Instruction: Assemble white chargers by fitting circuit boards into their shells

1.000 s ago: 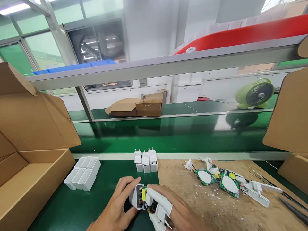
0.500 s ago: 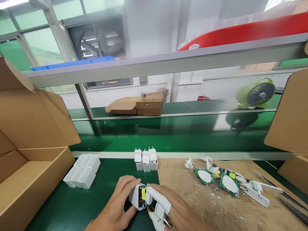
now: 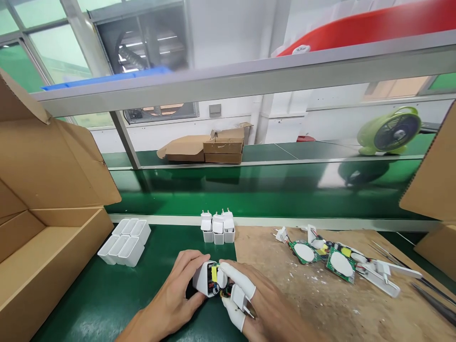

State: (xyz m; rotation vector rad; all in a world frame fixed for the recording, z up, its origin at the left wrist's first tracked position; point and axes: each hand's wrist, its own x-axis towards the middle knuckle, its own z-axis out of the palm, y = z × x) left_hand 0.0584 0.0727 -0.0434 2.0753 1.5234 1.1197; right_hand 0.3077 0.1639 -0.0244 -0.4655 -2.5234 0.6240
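My left hand [image 3: 178,289] grips a white plastic housing [image 3: 201,280] low in the middle of the view. From the housing's open right side shows a circuit assembly [image 3: 214,275] with a yellow part. My right hand [image 3: 260,294], with white covers on two fingers, holds the assembly's right end between thumb and finger. A white plug piece [image 3: 239,297] with metal pins lies against those fingers. Part of the circuitry is hidden by the fingers.
White empty housings [image 3: 124,242] stand left, plug-topped units [image 3: 218,228] ahead. On the brown board [image 3: 285,294] lie circuit boards [image 3: 341,264], a white lever-like piece [image 3: 381,280] and tweezers [image 3: 432,301]. An open carton [image 3: 53,261] is at left; a green fan [image 3: 390,130] stands behind.
The camera view has tilted down slightly, so the bench and hands sit differently in the picture. Both hands keep their hold, and the circuit assembly stays partly in the housing.
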